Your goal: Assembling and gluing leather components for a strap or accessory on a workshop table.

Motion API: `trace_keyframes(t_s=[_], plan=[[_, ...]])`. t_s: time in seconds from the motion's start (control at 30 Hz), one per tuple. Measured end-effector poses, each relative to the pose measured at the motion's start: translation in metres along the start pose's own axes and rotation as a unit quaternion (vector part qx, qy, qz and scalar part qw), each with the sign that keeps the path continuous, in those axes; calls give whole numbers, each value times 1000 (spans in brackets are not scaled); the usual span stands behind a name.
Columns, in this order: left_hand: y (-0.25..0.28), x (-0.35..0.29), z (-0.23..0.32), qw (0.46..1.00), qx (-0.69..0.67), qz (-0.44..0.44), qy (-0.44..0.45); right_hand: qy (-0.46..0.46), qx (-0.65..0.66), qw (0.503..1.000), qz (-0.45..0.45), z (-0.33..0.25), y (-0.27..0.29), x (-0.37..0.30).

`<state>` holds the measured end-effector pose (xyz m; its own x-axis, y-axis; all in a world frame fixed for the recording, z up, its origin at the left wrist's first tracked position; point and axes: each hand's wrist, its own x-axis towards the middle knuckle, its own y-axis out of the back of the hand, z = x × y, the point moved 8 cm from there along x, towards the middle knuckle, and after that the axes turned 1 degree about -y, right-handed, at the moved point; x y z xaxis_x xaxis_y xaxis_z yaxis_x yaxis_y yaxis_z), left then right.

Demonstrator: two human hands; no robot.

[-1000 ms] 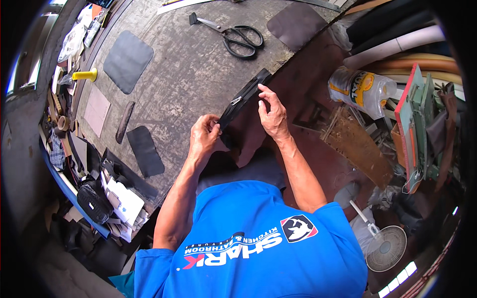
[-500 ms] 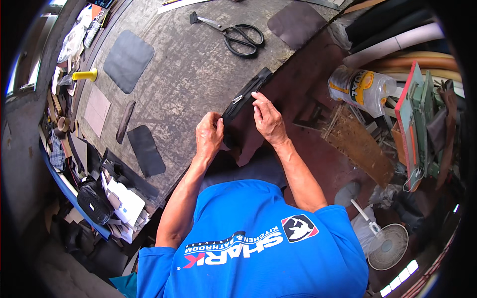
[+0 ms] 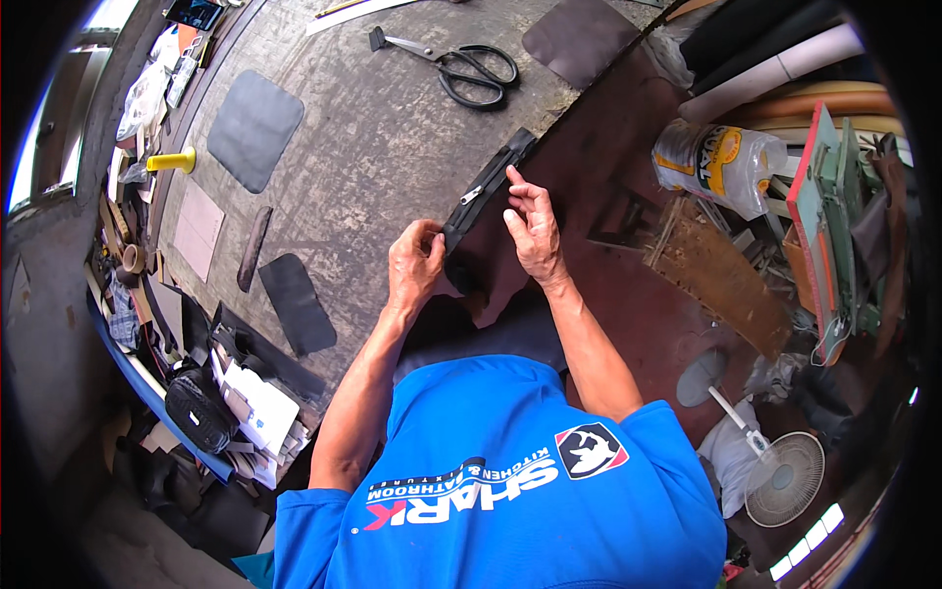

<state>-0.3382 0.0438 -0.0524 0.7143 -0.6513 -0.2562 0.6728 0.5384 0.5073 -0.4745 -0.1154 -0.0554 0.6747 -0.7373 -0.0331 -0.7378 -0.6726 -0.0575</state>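
Note:
A black leather piece with a zipper (image 3: 483,192) lies along the table's near right edge, its silver zipper pull at mid-length. My left hand (image 3: 416,263) pinches the near end of it between thumb and fingers. Beside the far half is my right hand (image 3: 535,234), fingers apart, the index fingertip at the piece's edge. A pair of black-handled scissors (image 3: 478,77) rests beyond both hands. To the left lie several cut leather pieces: a dark rounded one (image 3: 255,130), a narrower black one (image 3: 297,304) and a pale pink one (image 3: 199,229).
The worn table (image 3: 363,157) also bears a dark stick-like tool (image 3: 254,247), a yellow spool-like object (image 3: 172,161) and a brown leather piece (image 3: 579,41). Papers and a black pouch (image 3: 199,407) crowd the left side. Rolls, a plastic bag (image 3: 721,167), boards and a fan (image 3: 785,478) stand at right.
My right hand's fingers have spread and lifted a little off the zippered piece. My left hand keeps its pinch. The whole view has shifted slightly.

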Motion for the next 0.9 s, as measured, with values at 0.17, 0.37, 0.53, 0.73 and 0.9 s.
trace_keyframes(t_s=[0.17, 0.37, 0.53, 0.73, 0.9], plan=[[3, -2, 9, 1000, 14, 7, -24, 81, -142, 986, -16, -8, -9, -8], [6, -3, 19, 994, 64, 36, -81, 146, -219, 963, -48, -12, -24, -21], [7, -4, 20, 993, 77, 35, -85, 215, -292, 929, -77, -12, -34, -32], [9, -5, 21, 990, 78, 60, -97, 239, -290, 922, -93, -8, -43, -43], [8, -3, 17, 988, 94, 58, -104, 244, -297, 917, -105, -9, -47, -47]])
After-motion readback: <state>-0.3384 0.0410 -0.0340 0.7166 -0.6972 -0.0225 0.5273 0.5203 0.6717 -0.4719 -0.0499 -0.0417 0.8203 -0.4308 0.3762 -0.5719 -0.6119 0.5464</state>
